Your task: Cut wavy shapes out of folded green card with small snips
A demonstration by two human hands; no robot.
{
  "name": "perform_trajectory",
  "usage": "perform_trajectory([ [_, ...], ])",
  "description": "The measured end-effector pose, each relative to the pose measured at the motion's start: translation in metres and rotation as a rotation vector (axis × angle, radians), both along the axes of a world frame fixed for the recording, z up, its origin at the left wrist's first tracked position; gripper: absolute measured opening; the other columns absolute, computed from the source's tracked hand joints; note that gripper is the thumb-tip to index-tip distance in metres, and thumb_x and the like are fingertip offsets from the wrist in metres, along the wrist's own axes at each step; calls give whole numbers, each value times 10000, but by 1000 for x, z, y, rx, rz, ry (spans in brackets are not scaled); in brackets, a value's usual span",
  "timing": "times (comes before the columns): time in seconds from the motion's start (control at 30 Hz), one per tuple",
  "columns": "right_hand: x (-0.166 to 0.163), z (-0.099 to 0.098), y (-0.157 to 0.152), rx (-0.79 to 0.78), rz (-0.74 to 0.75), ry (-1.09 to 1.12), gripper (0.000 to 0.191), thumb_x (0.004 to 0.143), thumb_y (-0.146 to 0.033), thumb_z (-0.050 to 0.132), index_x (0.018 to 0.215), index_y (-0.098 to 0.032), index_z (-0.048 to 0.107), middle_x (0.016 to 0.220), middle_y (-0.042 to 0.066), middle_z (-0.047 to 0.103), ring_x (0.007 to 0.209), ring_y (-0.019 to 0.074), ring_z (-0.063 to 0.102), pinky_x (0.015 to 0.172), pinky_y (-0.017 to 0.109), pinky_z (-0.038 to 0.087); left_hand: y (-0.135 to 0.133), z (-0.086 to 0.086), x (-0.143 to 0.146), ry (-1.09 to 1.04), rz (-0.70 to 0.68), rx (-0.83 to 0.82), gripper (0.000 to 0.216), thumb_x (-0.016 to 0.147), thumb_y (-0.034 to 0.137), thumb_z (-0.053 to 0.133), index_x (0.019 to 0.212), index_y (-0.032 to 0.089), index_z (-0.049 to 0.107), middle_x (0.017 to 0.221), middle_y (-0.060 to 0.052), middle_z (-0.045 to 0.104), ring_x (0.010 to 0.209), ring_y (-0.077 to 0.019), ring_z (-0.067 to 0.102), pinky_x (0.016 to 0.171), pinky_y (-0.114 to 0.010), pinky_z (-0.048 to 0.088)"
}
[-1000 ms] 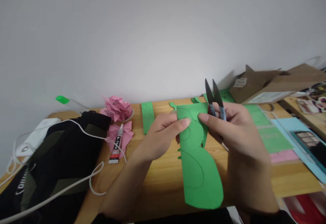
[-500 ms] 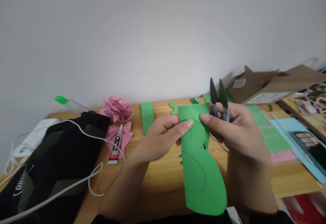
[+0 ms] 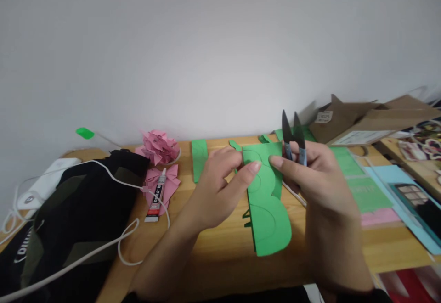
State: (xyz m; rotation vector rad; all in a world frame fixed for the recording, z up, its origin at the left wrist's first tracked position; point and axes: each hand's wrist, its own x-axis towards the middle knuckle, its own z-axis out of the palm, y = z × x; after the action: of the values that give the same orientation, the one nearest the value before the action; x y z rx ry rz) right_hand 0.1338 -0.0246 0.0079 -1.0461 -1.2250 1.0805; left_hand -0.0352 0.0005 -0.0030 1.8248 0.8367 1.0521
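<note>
Between my hands is a folded piece of green paper (image 3: pixel 270 218) with curved pencil outlines and a rounded, cut right edge. My left hand (image 3: pixel 220 188) pinches its upper left side, thumb on the front. My right hand (image 3: pixel 313 174) grips the paper's upper right edge between thumb and fingers. That same hand also carries scissors (image 3: pixel 287 129), their dark blades spread and pointing up. Small cut green strips (image 3: pixel 246 219) show behind the paper's left edge. Parts of the fingers behind the paper are hidden.
At the left lie a black bag (image 3: pixel 86 206), a white cable (image 3: pixel 103 250), a pink paper flower (image 3: pixel 160 147) and a glue tube (image 3: pixel 156 197). A green paper strip (image 3: pixel 199 160) rests near the wall. On the right are a cardboard box (image 3: pixel 361 119) and light-blue paper (image 3: pixel 379 173).
The lower part of the green paper has tilted away and looks shorter. My left hand's fingers have curled further behind its edge. My right hand and the scissors have shifted slightly left and down.
</note>
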Motion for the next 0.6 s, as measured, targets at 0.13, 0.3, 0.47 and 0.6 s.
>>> perform_trajectory([
  [0.13, 0, 0, -1, 16, 9, -3, 428, 756, -220, 787, 537, -195, 420, 508, -79, 303, 431, 55, 224, 372, 233, 139, 1, -2, 1, -9, 12, -5, 373, 952, 361, 486, 616, 200, 479, 612, 15, 410, 624, -151, 381, 661, -339, 322],
  [0.3, 0, -1, 0, 27, 18, -25, 410, 789, -248, 752, 540, -204, 429, 496, -83, 285, 419, 58, 210, 374, 239, 145, 3, -4, 1, -92, -30, -181, 438, 934, 371, 515, 552, 202, 384, 542, 32, 371, 530, -118, 344, 518, -301, 264],
  [0.47, -2, -3, 2, 9, -76, -17, 275, 810, -344, 758, 654, -198, 585, 509, -78, 329, 405, 61, 241, 348, 233, 151, 11, -12, 1, -229, 9, -272, 432, 911, 358, 564, 534, 197, 425, 517, 36, 409, 510, -110, 374, 510, -288, 297],
  [0.6, -1, -1, -6, 73, -123, 16, 304, 887, -506, 640, 837, -206, 662, 481, -84, 326, 382, 72, 245, 343, 236, 172, 20, -22, 0, -367, 92, -320, 417, 892, 401, 609, 555, 187, 490, 550, 33, 451, 549, -106, 417, 538, -269, 326],
])
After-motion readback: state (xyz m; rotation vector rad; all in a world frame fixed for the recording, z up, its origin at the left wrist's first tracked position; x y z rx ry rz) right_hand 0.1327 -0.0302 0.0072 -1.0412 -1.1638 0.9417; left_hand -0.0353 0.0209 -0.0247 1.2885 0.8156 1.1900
